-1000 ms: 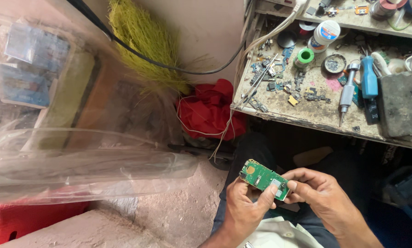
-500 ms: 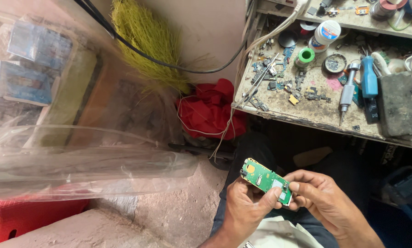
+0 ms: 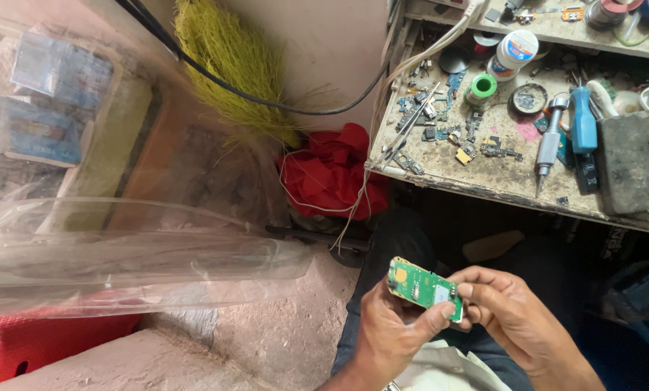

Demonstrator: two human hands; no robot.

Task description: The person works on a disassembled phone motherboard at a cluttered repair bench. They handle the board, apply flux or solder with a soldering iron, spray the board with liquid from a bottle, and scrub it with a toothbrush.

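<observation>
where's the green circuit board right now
In the head view the green circuit board sits low and right of centre, held between the left hand and right hand, below the cluttered workbench.

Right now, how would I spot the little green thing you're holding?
Look below the cluttered workbench, to the two hands over the lap. Between the left hand and right hand sits a small green circuit board: the only flat green rectangle there, with tiny metal parts on it.

Cluttered workbench (image 3: 483, 170), pale wall (image 3: 324, 51), reddish floor (image 3: 295, 340)
</observation>
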